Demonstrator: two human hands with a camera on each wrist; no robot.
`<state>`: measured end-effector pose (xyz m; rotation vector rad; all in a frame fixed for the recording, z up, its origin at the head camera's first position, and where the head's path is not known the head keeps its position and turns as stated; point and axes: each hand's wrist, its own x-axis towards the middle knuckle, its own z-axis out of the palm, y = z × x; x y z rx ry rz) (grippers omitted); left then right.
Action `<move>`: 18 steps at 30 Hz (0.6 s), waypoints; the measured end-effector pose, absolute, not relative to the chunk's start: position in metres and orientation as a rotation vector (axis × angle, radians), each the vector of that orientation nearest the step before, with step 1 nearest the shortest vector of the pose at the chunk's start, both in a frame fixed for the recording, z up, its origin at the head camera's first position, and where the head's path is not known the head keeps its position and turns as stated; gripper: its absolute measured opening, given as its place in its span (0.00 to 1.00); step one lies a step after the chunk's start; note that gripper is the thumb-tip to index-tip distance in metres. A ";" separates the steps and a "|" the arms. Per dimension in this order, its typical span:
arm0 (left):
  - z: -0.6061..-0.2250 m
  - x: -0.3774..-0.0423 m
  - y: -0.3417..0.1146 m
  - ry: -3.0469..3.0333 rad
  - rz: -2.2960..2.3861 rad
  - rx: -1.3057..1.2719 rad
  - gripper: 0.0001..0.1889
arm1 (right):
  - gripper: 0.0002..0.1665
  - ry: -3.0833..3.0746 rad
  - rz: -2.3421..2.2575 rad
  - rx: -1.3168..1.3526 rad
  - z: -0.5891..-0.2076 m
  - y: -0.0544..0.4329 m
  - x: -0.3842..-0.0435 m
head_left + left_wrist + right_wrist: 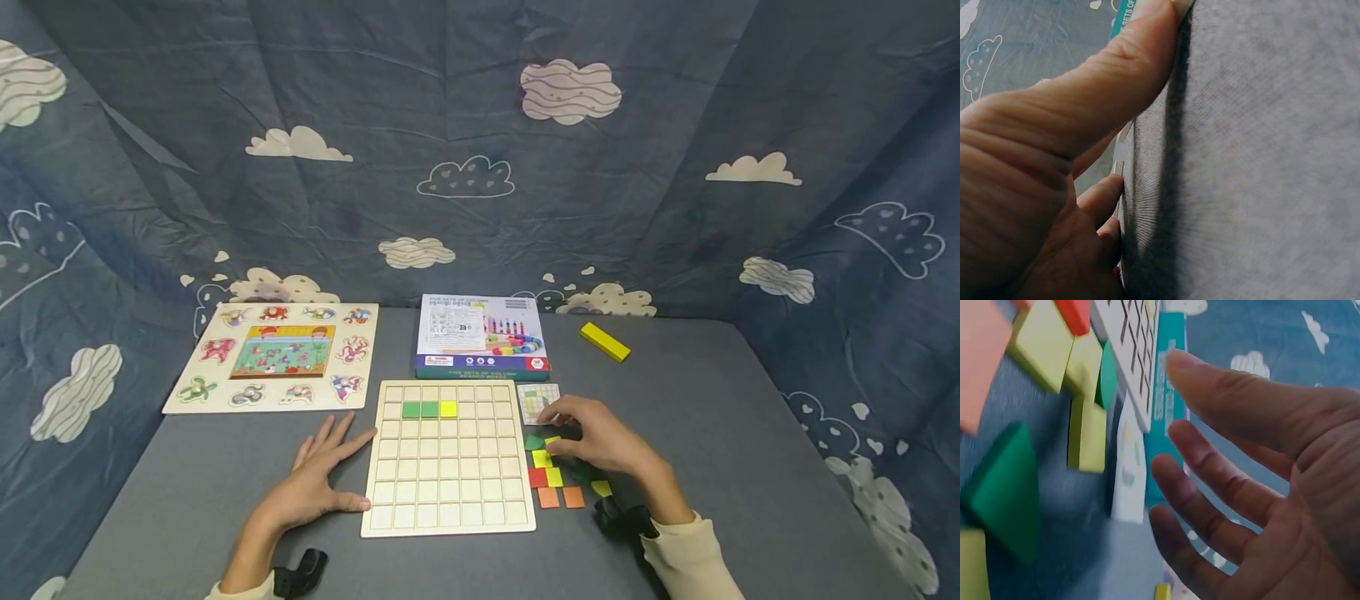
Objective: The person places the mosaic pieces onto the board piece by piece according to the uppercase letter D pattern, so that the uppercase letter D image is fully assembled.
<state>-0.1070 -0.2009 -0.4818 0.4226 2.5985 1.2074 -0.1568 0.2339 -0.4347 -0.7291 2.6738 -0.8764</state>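
Note:
A pale wooden grid board [448, 469] lies on the table, with two green squares [420, 409] and a yellow square [447, 409] near its top. My left hand [318, 475] rests beside it, fingers spread, thumb and index fingertip at its left edge. Over the loose tiles right of the board hovers my right hand [600, 433], thumb and fingers apart around bare air. Below it lie yellow tiles [542, 459], a red tile [537, 477], orange tiles [560, 497] and a green tile [1007, 487]. Near its fingertips is a small pattern card [534, 402].
Behind the board lies a boxed set [480, 333] with printed beads. An animal picture puzzle board [202, 392] is at the back left. A yellow bar-shaped piece [604, 342] lies at the back right. Cloud-patterned cloth [465, 100] hangs behind the grey table [750, 467].

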 end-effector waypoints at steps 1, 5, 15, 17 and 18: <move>-0.481 -0.107 -0.201 2.600 1.208 0.423 0.54 | 0.21 2.670 -0.871 -0.730 -0.435 0.237 -0.158; -0.480 -0.106 -0.201 2.598 1.215 0.421 0.54 | 0.20 2.642 -0.846 -0.737 -0.439 0.246 -0.161; -0.479 -0.105 -0.200 2.601 1.221 0.411 0.54 | 0.21 2.608 -0.806 -0.655 -0.447 0.250 -0.167; -0.479 -0.106 -0.200 2.601 1.221 0.411 0.54 | 0.20 2.611 -0.805 -0.643 -0.448 0.250 -0.167; -0.479 -0.106 -0.200 2.600 1.220 0.411 0.55 | 0.20 2.613 -0.804 -0.637 -0.449 0.250 -0.167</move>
